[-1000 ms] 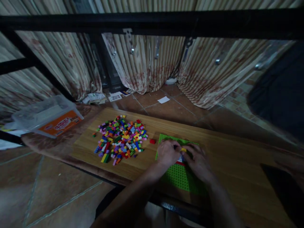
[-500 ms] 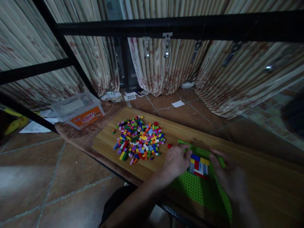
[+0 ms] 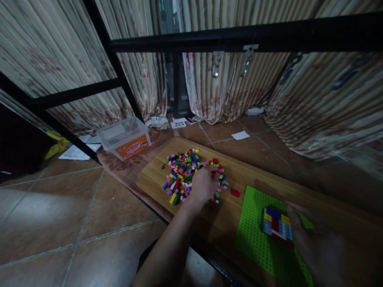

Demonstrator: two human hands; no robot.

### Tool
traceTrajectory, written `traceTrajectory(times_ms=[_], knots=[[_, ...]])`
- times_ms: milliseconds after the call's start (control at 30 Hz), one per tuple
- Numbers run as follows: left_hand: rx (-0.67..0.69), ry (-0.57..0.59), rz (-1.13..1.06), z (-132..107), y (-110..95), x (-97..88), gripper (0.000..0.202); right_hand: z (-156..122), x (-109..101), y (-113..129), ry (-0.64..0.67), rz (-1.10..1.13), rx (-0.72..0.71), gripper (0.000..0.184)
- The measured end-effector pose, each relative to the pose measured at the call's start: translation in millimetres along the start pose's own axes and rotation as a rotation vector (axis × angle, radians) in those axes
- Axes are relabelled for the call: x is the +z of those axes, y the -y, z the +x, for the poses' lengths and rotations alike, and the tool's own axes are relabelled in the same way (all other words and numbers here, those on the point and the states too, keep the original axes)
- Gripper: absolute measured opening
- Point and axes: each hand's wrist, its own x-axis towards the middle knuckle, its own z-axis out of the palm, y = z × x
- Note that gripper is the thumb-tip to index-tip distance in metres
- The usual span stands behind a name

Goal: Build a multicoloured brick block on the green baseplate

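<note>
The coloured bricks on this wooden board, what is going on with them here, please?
A person works with toy bricks at a wooden board. The left hand is down in the pile of loose coloured bricks, fingers curled; whether it grips one is hidden. The right hand lies open on the green baseplate, beside a small block of joined bricks on it. One red brick lies alone between pile and baseplate.

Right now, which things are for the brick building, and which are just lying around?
In use:
left hand in the pile of bricks
right hand on the green baseplate
patch of bricks built on it

Lying about:
plastic box
paper scrap on the floor
curtains
</note>
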Motion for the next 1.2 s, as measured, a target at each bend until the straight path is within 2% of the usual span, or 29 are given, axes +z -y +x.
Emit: traceTrajectory(times_ms=[167, 267, 400, 633, 800, 867, 967, 1067, 1133, 1200], knots=[[-0.13, -0.025, 0.206, 9, 32, -47.5, 0.024, -1, 1, 5, -0.009, 0.024, -0.013, 0.043], [-0.162, 0.023, 0.324, 9, 47, -64.9, 0.025, -2, 0, 6, 0.0, 0.029, -0.011, 0.044], [-0.196, 0.07, 0.452, 6, 53, -66.9, 0.028, -4, 0, 4, -0.029, 0.034, -0.023, 0.044], [-0.227, 0.138, 0.55, 5, 44, -57.0, 0.032, -4, 3, 2, -0.063, 0.063, -0.045, 0.039], [-0.23, 0.098, 0.545, 10, 45, -61.0, 0.033, -1, -1, 1, -0.164, 0.139, -0.027, 0.036], [-0.183, 0.03, 0.466, 12, 46, -63.0, 0.032, 1, -3, -1, -0.202, 0.172, -0.006, 0.036], [-0.062, -0.023, 0.094, 14, 39, -57.8, 0.034, 3, -7, -5, -0.301, 0.24, 0.054, 0.034], [0.003, 0.098, -0.345, 5, 19, -37.7, 0.038, 5, -10, -6, -0.388, 0.336, 0.113, 0.033], [-0.026, 0.223, -0.536, -6, 0, -18.7, 0.037, 4, -12, -3, -0.371, 0.412, 0.12, 0.031], [-0.072, 0.348, -0.633, -19, -17, 1.2, 0.033, 1, -14, 2, -0.302, 0.49, 0.109, 0.028]])
